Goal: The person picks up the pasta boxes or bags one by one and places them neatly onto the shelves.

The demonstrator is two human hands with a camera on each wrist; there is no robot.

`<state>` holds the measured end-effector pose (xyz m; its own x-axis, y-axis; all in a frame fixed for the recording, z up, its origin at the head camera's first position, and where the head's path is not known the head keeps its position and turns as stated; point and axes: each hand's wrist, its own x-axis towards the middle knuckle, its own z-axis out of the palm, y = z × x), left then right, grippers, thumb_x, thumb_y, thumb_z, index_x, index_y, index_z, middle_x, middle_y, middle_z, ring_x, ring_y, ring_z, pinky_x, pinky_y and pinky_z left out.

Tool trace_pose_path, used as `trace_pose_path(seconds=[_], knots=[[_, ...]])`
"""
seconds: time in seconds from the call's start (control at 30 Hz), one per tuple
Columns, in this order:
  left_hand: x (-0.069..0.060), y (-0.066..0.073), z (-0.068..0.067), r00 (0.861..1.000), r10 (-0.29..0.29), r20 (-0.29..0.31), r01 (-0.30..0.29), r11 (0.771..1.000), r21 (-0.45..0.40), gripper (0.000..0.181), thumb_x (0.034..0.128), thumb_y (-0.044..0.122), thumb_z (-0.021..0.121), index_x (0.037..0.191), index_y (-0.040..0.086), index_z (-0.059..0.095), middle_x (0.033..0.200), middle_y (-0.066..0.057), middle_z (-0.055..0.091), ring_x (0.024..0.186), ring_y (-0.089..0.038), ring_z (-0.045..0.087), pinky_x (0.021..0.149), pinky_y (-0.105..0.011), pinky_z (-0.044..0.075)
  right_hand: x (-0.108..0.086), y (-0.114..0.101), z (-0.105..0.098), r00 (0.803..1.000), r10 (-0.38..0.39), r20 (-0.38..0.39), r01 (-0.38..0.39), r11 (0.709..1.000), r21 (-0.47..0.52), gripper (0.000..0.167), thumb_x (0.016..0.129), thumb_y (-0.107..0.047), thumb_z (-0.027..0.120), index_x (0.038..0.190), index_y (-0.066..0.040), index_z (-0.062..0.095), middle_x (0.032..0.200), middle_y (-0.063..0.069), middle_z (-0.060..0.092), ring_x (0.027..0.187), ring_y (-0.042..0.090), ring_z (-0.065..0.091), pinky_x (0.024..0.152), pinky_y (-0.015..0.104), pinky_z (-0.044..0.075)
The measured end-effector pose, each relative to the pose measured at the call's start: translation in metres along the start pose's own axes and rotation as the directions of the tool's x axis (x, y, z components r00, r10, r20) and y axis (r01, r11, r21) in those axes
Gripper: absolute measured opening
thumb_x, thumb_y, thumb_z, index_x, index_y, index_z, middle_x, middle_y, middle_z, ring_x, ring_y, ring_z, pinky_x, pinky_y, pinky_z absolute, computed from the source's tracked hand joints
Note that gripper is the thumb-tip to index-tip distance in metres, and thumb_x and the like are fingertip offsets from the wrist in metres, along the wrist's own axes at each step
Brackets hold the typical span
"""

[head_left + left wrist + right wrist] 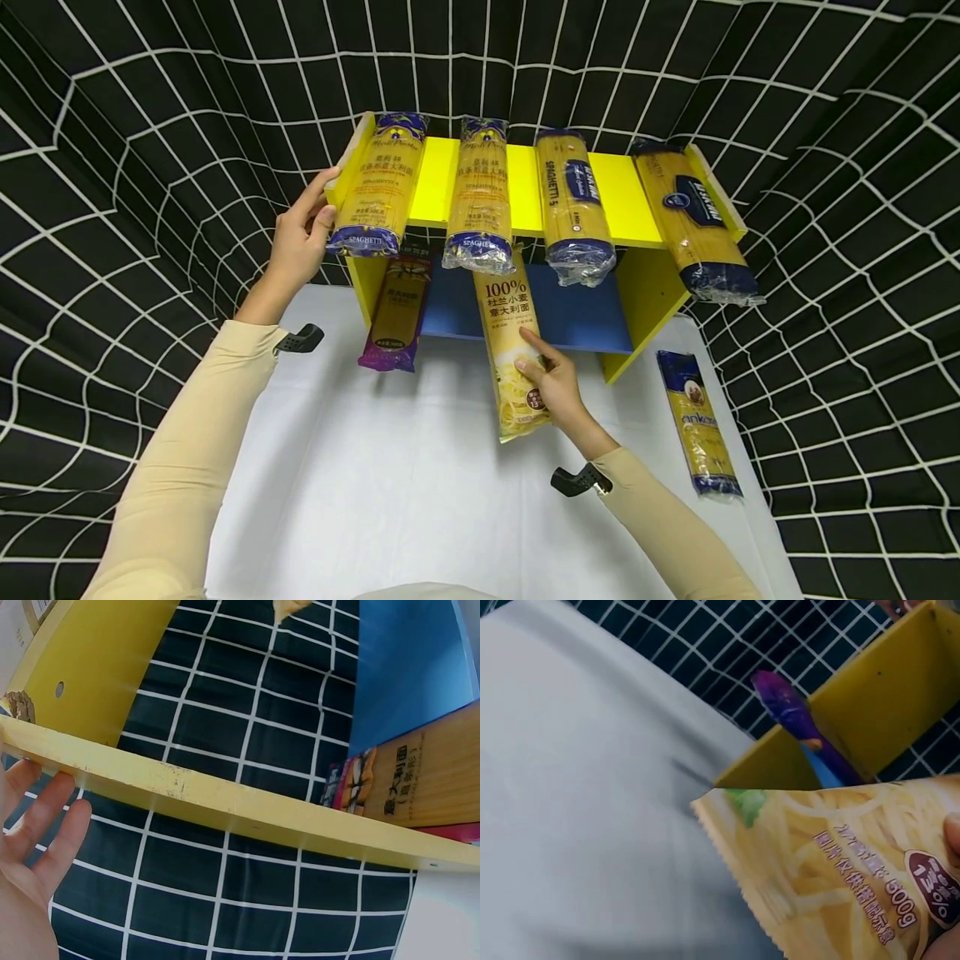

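Note:
My right hand (558, 385) grips the lower part of a cream-yellow pasta packet (508, 321), thumb and a finger showing on its front. The packet slants across the front of the blue lower shelf board (577, 312), its top end hidden behind an upper packet. In the right wrist view, the packet's sealed end (750, 877) hangs over white cloth. My left hand (298, 242) touches the left side panel of the yellow shelf (352, 158) near its top. Fairly straight fingers (56, 799) lie against that panel in the left wrist view.
Spaghetti packets (480, 192) lie spaced along the yellow top board (432, 187). A purple-ended packet (397, 312) rests at the lower left, sticking out in front. Another packet (699, 425) lies on the white table (420, 500) at right. Black grid-patterned cloth (480, 62) surrounds everything.

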<state>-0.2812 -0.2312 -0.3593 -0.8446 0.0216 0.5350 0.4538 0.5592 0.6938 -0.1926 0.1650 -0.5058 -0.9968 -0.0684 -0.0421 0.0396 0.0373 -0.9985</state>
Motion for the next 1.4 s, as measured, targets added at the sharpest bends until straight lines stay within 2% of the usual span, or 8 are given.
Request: trace_pose_path(seconds=[0.17, 0.33, 0.57, 0.77, 0.9, 1.03, 1.23, 1.4], knots=[[0.0, 0.0, 0.0, 1.0, 0.006, -0.004, -0.006, 1.0, -0.002, 0.047, 0.1048, 0.029, 0.046, 0.149, 0.043, 0.038, 0.138, -0.011, 0.062, 0.093, 0.002, 0.057, 0.076, -0.008, 0.047, -0.001, 0.012, 0.01, 0.997, 0.064, -0.046, -0.058, 0.991, 0.119, 0.057, 0.091, -0.002, 0.067, 0.143, -0.023, 0.055, 0.156, -0.007, 0.043, 0.109, -0.001, 0.06, 0.083, 0.016, 0.055], [0.0, 0.0, 0.0, 1.0, 0.009, -0.003, -0.009, 1.0, 0.002, 0.047, 0.1048, 0.029, 0.045, 0.149, 0.044, 0.039, 0.137, -0.011, 0.062, 0.093, 0.001, 0.057, 0.076, -0.008, 0.047, -0.003, 0.022, 0.017, 0.988, 0.132, -0.078, -0.115, 0.974, 0.198, 0.057, 0.092, -0.004, 0.067, 0.143, -0.025, 0.054, 0.153, 0.0, 0.046, 0.098, 0.003, 0.066, 0.08, 0.02, 0.057], [-0.001, 0.0, 0.0, 1.0, 0.013, -0.005, -0.013, 1.0, 0.001, 0.047, 0.1048, 0.03, 0.045, 0.149, 0.043, 0.039, 0.136, -0.012, 0.063, 0.092, 0.001, 0.057, 0.075, -0.009, 0.046, -0.001, 0.028, 0.017, 0.973, 0.206, -0.102, -0.192, 0.972, 0.134, 0.052, 0.091, -0.011, 0.07, 0.141, -0.021, 0.057, 0.155, 0.0, 0.044, 0.084, 0.001, 0.068, 0.072, 0.018, 0.058], [-0.001, 0.0, 0.0, 1.0, 0.016, -0.006, -0.016, 1.0, -0.003, 0.047, 0.1047, 0.028, 0.046, 0.149, 0.041, 0.04, 0.137, -0.012, 0.063, 0.09, 0.001, 0.057, 0.074, -0.008, 0.046, -0.001, 0.031, 0.012, 0.973, 0.217, -0.073, -0.212, 0.975, 0.064, 0.054, 0.092, -0.014, 0.07, 0.143, -0.024, 0.055, 0.152, 0.008, 0.048, 0.088, 0.003, 0.066, 0.074, 0.018, 0.056], [0.0, 0.001, -0.001, 1.0, 0.016, -0.007, -0.016, 1.0, 0.005, 0.046, 0.1048, 0.028, 0.046, 0.149, 0.041, 0.04, 0.138, -0.011, 0.062, 0.09, 0.004, 0.057, 0.074, -0.008, 0.047, -0.003, 0.037, 0.01, 0.977, 0.206, -0.051, -0.204, 0.978, 0.038, 0.054, 0.094, -0.013, 0.068, 0.144, -0.026, 0.053, 0.145, 0.015, 0.052, 0.093, 0.005, 0.065, 0.075, 0.019, 0.056], [0.0, 0.003, -0.002, 1.0, 0.011, -0.009, -0.011, 1.0, 0.014, 0.047, 0.1049, 0.028, 0.046, 0.149, 0.042, 0.04, 0.139, -0.009, 0.062, 0.093, 0.006, 0.057, 0.077, -0.008, 0.049, -0.003, 0.038, 0.01, 0.982, 0.185, -0.048, -0.184, 0.982, 0.039, 0.053, 0.094, -0.012, 0.068, 0.143, -0.025, 0.054, 0.145, 0.014, 0.051, 0.095, 0.006, 0.064, 0.076, 0.019, 0.056], [0.001, 0.003, -0.002, 1.0, 0.017, -0.01, -0.017, 1.0, 0.019, 0.047, 0.1049, 0.029, 0.045, 0.149, 0.043, 0.039, 0.139, -0.009, 0.062, 0.092, 0.004, 0.058, 0.075, -0.006, 0.047, 0.005, 0.031, 0.013, 0.981, 0.182, -0.06, -0.182, 0.983, 0.017, 0.053, 0.093, -0.018, 0.069, 0.143, -0.027, 0.054, 0.148, 0.009, 0.05, 0.09, 0.004, 0.062, 0.073, 0.018, 0.054], [0.0, 0.002, 0.0, 1.0, 0.001, -0.005, -0.001, 1.0, 0.016, 0.048, 0.105, 0.029, 0.045, 0.149, 0.044, 0.038, 0.139, -0.009, 0.061, 0.093, 0.004, 0.057, 0.076, -0.005, 0.047, 0.016, 0.028, 0.016, 0.983, 0.167, -0.077, -0.163, 0.985, 0.059, 0.052, 0.092, -0.017, 0.07, 0.141, -0.026, 0.057, 0.139, 0.013, 0.056, 0.084, 0.004, 0.063, 0.068, 0.018, 0.054]])
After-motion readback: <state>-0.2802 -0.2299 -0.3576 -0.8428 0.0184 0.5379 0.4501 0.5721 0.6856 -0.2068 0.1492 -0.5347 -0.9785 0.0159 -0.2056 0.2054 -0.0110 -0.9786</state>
